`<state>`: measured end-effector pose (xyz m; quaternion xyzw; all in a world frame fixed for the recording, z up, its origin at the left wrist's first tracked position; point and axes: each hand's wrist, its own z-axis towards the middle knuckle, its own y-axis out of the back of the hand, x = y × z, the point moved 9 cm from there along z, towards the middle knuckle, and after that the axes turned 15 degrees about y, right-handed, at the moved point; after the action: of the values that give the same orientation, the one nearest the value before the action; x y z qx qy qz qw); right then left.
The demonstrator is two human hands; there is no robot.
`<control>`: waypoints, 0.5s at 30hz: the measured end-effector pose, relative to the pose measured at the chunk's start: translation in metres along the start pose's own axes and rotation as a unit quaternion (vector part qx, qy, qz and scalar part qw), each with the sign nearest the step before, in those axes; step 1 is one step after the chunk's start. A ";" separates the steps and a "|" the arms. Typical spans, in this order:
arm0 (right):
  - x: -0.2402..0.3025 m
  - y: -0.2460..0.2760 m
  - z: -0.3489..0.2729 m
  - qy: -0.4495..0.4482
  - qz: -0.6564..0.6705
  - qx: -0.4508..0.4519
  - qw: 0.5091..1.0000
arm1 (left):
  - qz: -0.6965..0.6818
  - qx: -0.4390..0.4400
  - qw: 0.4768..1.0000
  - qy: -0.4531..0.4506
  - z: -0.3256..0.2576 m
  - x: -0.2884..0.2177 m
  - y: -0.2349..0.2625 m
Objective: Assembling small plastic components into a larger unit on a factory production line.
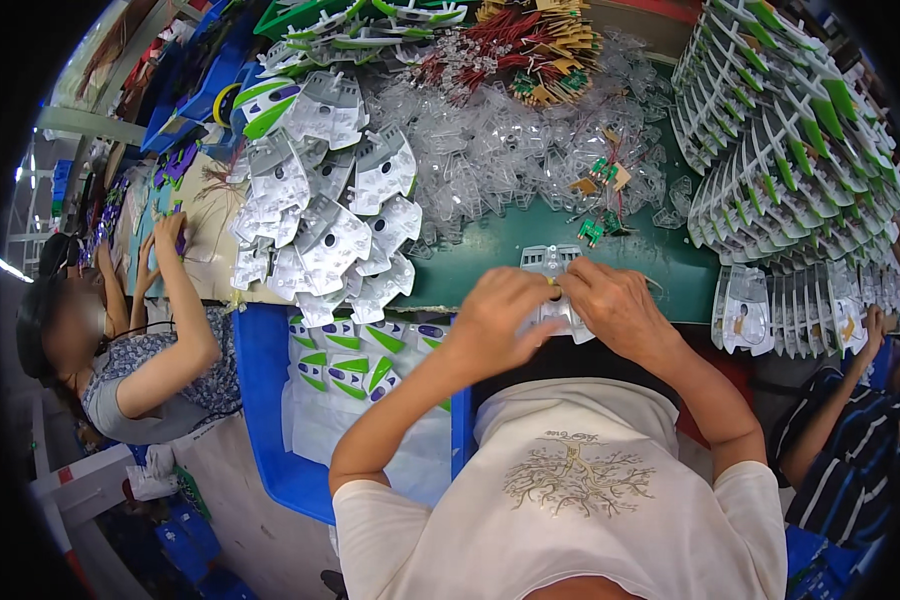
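A grey-and-white plastic shell [548, 258] sits at the near edge of the green table, in front of my body. My right hand [615, 305] grips its right side, with the fingers bent over its middle. From the left, my left hand [500, 318] reaches across the shell, fingertips pinched close to a small yellowish bit at its centre; what they hold is too small to make out. Both hands partly cover the shell. Just beyond lie small green circuit boards [592, 232] with wires.
Grey-white shells [335, 240] are heaped on the left; stacked green-and-white shells [785, 150] rise on the right. Clear plastic pieces [490, 150] and red-wired parts [500, 50] cover the back. A blue bin [260, 420] with green-white pieces stands lower left. People work on both sides.
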<state>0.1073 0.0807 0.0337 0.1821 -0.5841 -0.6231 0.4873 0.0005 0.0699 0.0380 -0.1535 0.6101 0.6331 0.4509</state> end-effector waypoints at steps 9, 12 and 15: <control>-0.002 0.002 -0.003 -0.025 0.027 -0.029 0.999 | 0.220 -0.219 0.950 0.037 0.087 0.023 0.045; -0.002 0.003 -0.003 -0.027 0.028 -0.025 0.999 | 0.211 -0.185 0.956 0.081 0.096 0.032 0.043; -0.001 0.003 -0.004 -0.029 0.036 -0.034 0.998 | 0.176 -0.182 0.964 0.086 0.087 0.031 0.047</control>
<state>0.1122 0.0801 0.0355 0.1260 -0.5826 -0.6297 0.4981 -0.0214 0.1687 0.0630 -0.1774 0.5383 0.7873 0.2428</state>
